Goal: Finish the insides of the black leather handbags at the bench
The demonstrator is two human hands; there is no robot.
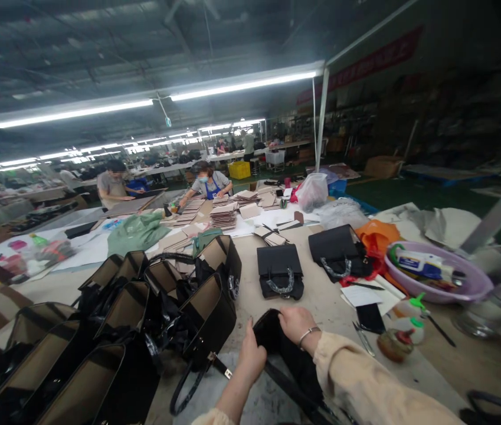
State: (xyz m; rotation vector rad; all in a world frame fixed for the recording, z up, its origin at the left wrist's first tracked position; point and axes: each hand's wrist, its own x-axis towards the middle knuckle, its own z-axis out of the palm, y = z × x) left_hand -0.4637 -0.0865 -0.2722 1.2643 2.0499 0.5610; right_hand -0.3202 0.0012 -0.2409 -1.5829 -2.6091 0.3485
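Observation:
A black handbag (292,360) with a dark inside lies in front of me at the table's near edge. My left hand (252,356) grips its left rim, thumb pointing up. On the far right side of the same opening, my right hand (297,323) has its fingers closed over the edge; a bracelet circles that wrist. Just beyond stands a finished-looking black handbag (279,267) with a plastic-wrapped handle. To its right leans another black handbag (337,251). Left of my hands, an open black bag (210,316) with a tan inside trails a strap and metal clasp.
Several open black bags (86,378) crowd the left side. At right are a purple basin (475,280), glue bottles (413,327), a round jar (395,345), tweezers (364,338) and papers (376,295). Across the table, a masked person (210,184) works by stacked brown panels (223,216).

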